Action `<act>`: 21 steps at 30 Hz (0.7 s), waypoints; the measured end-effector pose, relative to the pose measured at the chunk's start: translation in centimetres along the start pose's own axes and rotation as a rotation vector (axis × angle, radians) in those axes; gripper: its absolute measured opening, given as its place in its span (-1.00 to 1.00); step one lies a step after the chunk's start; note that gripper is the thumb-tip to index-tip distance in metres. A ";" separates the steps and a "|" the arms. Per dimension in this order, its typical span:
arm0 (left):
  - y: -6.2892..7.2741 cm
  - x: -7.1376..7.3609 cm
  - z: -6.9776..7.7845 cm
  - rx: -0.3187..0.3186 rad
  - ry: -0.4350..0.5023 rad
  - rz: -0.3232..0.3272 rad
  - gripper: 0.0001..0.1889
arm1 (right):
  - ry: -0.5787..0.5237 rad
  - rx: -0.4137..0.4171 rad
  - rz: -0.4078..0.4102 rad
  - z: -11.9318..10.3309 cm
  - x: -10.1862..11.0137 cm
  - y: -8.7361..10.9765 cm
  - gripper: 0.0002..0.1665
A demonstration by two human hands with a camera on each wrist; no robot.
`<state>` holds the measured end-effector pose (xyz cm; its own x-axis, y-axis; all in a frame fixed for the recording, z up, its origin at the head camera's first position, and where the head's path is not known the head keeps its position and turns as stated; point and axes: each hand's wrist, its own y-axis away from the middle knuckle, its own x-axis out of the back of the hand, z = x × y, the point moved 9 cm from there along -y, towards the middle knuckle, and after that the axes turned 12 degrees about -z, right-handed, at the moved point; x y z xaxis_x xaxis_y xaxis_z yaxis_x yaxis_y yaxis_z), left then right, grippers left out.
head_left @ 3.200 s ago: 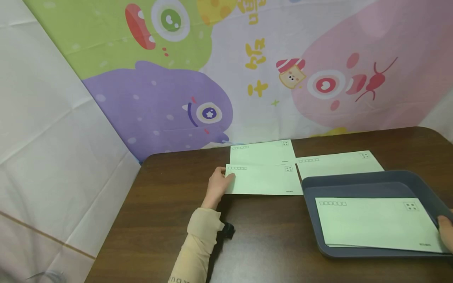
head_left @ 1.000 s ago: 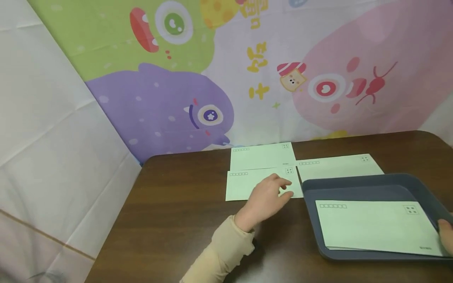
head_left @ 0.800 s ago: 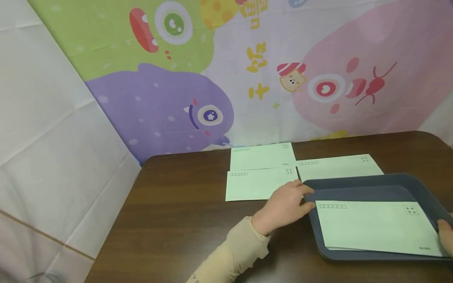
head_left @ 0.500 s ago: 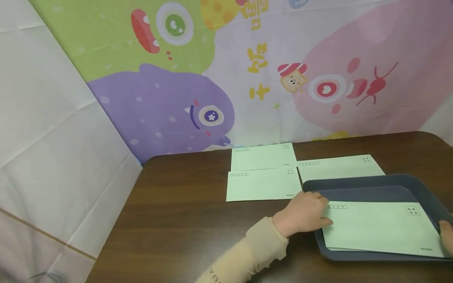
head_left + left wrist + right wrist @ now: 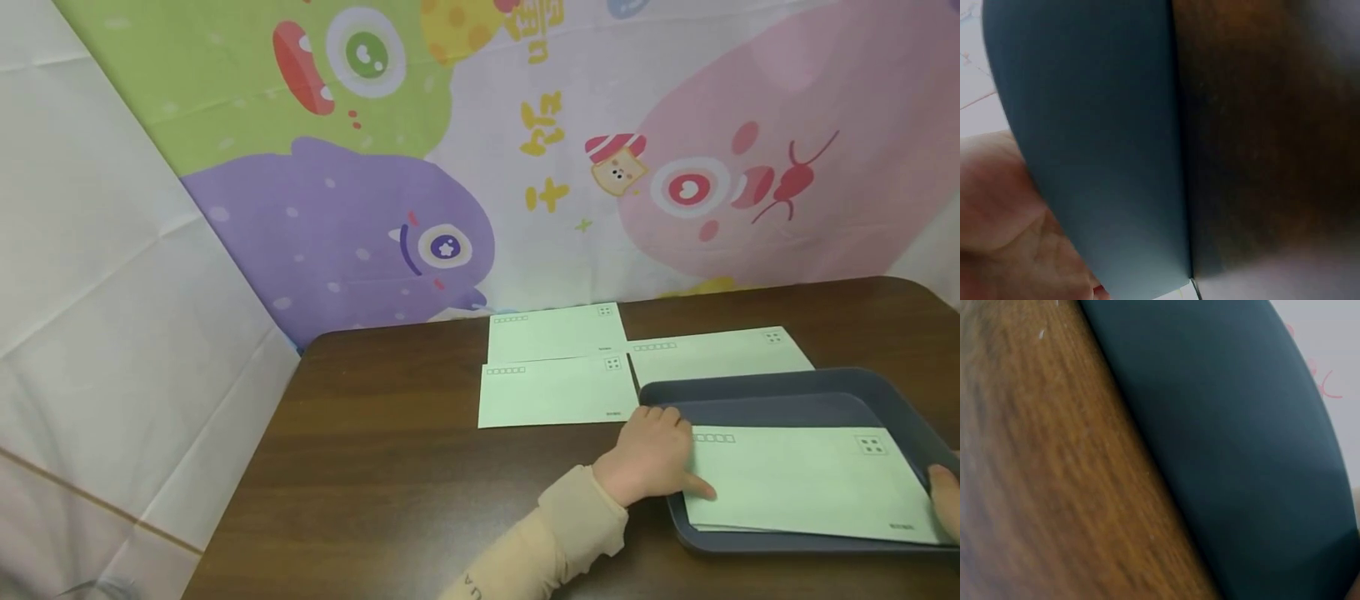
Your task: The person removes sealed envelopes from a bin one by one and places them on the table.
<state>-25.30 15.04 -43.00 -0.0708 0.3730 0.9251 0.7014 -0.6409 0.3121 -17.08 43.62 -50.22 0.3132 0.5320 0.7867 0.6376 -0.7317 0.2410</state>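
A stack of pale green envelopes point(image 5: 802, 483) lies in a dark grey tray point(image 5: 780, 408). My left hand point(image 5: 651, 454) reaches over the tray's left rim. Its fingers curl at the left edge of the top envelope, and the thumb lies on that envelope's face; the fingertips are hidden. In the left wrist view, the palm side of the hand point(image 5: 997, 200) shows beyond the tray wall point(image 5: 1097, 150). At the right frame edge my right hand point(image 5: 945, 504) grips the tray's right rim, mostly out of view. The right wrist view is filled largely by the tray's outer wall point(image 5: 1229, 450).
Three more envelopes are out on the brown table point(image 5: 375, 475): a back one point(image 5: 555, 333), a front one point(image 5: 555, 392) and a right one point(image 5: 720, 354) partly behind the tray. A cartoon cloth point(image 5: 555, 242) hangs behind the table.
My left hand has left the front envelope and moved right across the table to the tray, where its thumb now spreads over the top envelope. The right hand and the tray have stayed put.
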 end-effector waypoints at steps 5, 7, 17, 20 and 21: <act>0.1 -0.2 -0.1 0.027 0.006 -0.012 -0.17 | -0.019 0.027 -0.001 -0.4 -0.1 0.1 -0.51; 0.1 -0.2 -0.1 0.033 0.007 -0.013 -0.18 | -0.012 0.028 0.000 -0.5 -0.1 0.1 -0.51; 0.1 -0.1 -0.2 0.070 0.014 -0.010 -0.22 | 0.000 0.029 0.002 -0.4 -0.2 -0.2 -0.51; 0.1 -0.1 -0.2 0.071 0.018 0.003 -0.23 | -0.007 0.032 -0.004 -0.4 -0.3 -0.2 -0.52; 0.0 0.0 -0.2 0.070 0.022 0.007 -0.23 | -0.010 0.036 -0.007 -0.5 -0.3 -0.1 -0.52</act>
<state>-25.40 14.88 -42.99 -0.0804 0.3536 0.9319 0.7498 -0.5946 0.2903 -17.62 43.35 -50.19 0.3158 0.5417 0.7790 0.6648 -0.7121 0.2256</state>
